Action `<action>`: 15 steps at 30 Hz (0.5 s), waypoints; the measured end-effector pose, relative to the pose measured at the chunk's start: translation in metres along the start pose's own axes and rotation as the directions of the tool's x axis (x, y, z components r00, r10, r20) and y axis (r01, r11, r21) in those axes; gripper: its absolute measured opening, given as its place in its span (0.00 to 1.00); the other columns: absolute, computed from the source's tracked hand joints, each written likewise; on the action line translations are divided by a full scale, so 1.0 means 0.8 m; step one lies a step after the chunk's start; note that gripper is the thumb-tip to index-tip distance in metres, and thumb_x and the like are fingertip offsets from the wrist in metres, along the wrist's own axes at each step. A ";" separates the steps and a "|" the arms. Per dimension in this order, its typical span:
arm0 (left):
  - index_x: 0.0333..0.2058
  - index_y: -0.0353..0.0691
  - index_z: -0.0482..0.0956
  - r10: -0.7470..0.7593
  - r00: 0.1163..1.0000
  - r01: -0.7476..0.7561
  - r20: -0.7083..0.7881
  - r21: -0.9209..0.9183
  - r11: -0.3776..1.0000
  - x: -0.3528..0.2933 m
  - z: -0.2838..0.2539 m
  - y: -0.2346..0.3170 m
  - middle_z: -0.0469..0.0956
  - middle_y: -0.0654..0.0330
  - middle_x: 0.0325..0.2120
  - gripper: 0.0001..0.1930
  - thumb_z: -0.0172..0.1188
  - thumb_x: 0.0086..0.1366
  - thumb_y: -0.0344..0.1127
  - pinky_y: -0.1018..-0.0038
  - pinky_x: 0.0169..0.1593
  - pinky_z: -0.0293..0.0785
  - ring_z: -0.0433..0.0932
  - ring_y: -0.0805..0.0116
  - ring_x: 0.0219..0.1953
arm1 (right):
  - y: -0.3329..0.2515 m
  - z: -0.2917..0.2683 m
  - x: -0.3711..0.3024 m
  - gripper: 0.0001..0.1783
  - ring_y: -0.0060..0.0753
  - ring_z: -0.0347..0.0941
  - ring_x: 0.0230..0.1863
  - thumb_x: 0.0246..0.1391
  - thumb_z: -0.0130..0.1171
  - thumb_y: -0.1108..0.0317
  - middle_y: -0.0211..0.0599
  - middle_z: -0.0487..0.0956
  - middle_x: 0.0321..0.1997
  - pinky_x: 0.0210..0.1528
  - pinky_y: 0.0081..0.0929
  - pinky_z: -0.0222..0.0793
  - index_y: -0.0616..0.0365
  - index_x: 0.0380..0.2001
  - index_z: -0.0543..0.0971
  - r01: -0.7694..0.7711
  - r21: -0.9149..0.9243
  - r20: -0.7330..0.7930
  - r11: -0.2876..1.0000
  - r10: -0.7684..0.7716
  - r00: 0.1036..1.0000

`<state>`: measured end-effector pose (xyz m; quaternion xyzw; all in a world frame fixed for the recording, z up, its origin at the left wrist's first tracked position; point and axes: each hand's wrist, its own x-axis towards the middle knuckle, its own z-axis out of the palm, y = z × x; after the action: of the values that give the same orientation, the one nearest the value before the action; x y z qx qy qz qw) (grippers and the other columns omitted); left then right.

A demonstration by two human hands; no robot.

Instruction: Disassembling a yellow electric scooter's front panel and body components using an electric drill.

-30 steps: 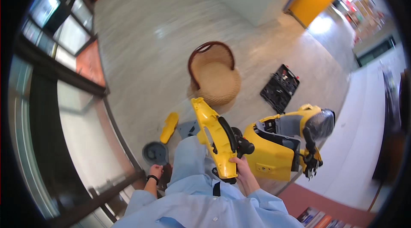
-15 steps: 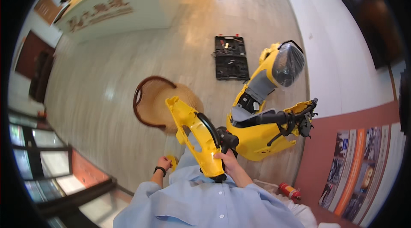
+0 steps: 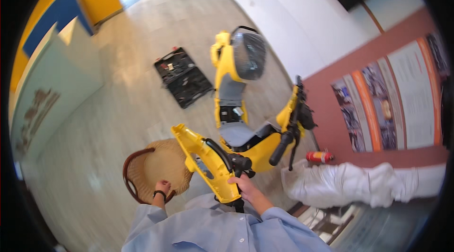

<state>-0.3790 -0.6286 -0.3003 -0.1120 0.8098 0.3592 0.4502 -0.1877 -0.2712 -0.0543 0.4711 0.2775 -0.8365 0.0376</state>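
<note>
My right hand [image 3: 247,186] is closed around the lower right edge of a long yellow plastic scooter panel [image 3: 226,186], thumb on its face. The panel has openings, a curved black strip and black parts on its right side. My left hand [image 3: 163,186], with a black band at the wrist, hangs over the woven seat of a chair [image 3: 158,167]. Its fingers are curled together; whatever they may hold is too small to make out. Ahead to the right stands a yellow scooter [image 3: 228,65] with a plastic-wrapped seat [image 3: 249,56] and black handlebars [image 3: 289,138].
An open black tool case [image 3: 185,79] lies on the floor beyond the chair. White sheeting [image 3: 345,183] and a red fire extinguisher [image 3: 319,157] are at the right by the wall. A pale counter [image 3: 61,77] stands at the far left.
My view has swung to the right, so the scooter and tool case appear further left. My left hand now shows over the chair, away from the yellow piece beside it. My right hand keeps the panel.
</note>
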 end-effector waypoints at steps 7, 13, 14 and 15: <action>0.33 0.33 0.82 0.097 0.990 -0.127 0.101 0.354 0.926 0.075 0.008 0.155 0.82 0.56 0.25 0.09 0.62 0.59 0.34 0.71 0.33 0.78 0.81 0.68 0.26 | 0.016 -0.014 -0.021 0.25 0.36 0.79 0.45 0.46 0.59 0.78 0.39 0.80 0.45 0.50 0.34 0.75 0.61 0.51 0.74 0.153 0.005 -0.174 0.988 -0.150 0.973; 0.32 0.30 0.81 0.151 0.982 -0.155 0.111 0.026 0.988 0.111 -0.011 0.194 0.82 0.52 0.25 0.07 0.58 0.59 0.28 0.71 0.29 0.79 0.82 0.65 0.24 | 0.029 0.003 -0.003 0.25 0.37 0.79 0.42 0.45 0.60 0.76 0.38 0.81 0.42 0.47 0.34 0.76 0.63 0.51 0.74 0.208 0.097 -0.149 0.973 -0.193 0.970; 0.33 0.30 0.81 0.118 0.988 -0.114 0.102 -0.047 0.992 0.109 0.002 0.208 0.82 0.52 0.25 0.07 0.58 0.59 0.28 0.72 0.28 0.79 0.82 0.64 0.24 | 0.027 -0.002 0.001 0.24 0.36 0.79 0.41 0.43 0.61 0.76 0.37 0.81 0.40 0.47 0.34 0.75 0.62 0.48 0.76 0.196 0.082 -0.223 0.977 -0.173 0.959; 0.34 0.30 0.80 0.072 0.995 -0.064 0.064 -0.127 0.990 0.107 -0.001 0.213 0.82 0.51 0.25 0.07 0.57 0.59 0.27 0.73 0.27 0.78 0.82 0.64 0.24 | 0.007 0.017 -0.009 0.25 0.36 0.79 0.41 0.42 0.61 0.75 0.38 0.81 0.40 0.47 0.35 0.76 0.62 0.48 0.76 0.131 0.051 -0.265 0.990 -0.113 0.958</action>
<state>-0.5143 -0.4944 -0.2877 -0.0997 0.7732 0.4278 0.4574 -0.1921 -0.2845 -0.0452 0.5602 0.2797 -0.7768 -0.0669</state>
